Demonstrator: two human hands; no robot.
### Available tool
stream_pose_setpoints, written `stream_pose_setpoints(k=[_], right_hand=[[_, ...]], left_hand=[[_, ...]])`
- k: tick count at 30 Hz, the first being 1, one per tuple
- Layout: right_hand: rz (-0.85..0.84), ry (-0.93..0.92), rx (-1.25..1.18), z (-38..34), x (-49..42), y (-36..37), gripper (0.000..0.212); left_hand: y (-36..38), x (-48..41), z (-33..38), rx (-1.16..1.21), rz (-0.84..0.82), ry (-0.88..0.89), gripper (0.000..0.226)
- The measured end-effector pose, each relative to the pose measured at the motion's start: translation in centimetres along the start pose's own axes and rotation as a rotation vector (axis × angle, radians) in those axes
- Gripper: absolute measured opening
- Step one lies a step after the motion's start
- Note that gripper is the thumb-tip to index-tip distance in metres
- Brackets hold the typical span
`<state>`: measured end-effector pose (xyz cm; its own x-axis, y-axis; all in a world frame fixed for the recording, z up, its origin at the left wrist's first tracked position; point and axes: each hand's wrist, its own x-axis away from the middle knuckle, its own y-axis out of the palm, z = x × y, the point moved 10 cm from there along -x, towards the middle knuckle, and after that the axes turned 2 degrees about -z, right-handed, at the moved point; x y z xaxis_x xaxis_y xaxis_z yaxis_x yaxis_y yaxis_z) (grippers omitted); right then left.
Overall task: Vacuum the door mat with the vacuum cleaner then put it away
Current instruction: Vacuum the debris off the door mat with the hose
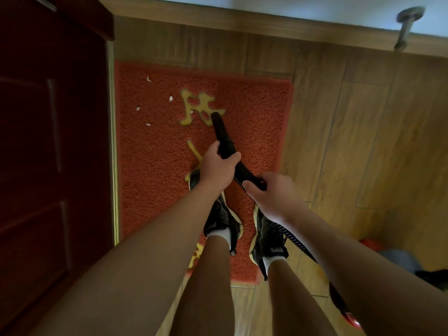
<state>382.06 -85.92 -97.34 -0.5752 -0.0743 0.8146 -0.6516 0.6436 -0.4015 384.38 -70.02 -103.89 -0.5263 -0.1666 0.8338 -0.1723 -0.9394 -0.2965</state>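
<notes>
A red door mat (254,112) with yellow characters lies on the wooden floor beside a dark red door. Several small white scraps (171,98) lie on its left part. I hold the black ribbed vacuum hose (224,135) with both hands. My left hand (217,167) grips it near the front. My right hand (270,191) grips it further back. The hose's tip touches the mat at the upper yellow character. The hose runs back past my right leg toward the red vacuum body (349,317) at the lower right, mostly hidden by my arm.
My two feet in black shoes (223,217) stand on the mat. The dark red door (48,141) fills the left side. A wooden skirting and white wall run along the top, with a metal door stopper (407,27) at the upper right. Dark objects (431,277) lie at the right edge.
</notes>
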Motion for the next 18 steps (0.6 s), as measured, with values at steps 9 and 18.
stream_pose_setpoints(k=[9, 18], right_hand=[[-0.011, -0.012, 0.034, -2.3, -0.9, 1.7, 0.036], [-0.024, -0.047, 0.074, -4.9, -1.3, 2.4, 0.040]], left_hand=[[-2.8, -0.6, -1.3, 0.020, 0.024, -0.040, 0.062], [-4.6, -1.0, -1.7, 0.092, 0.014, -0.071, 0.064]])
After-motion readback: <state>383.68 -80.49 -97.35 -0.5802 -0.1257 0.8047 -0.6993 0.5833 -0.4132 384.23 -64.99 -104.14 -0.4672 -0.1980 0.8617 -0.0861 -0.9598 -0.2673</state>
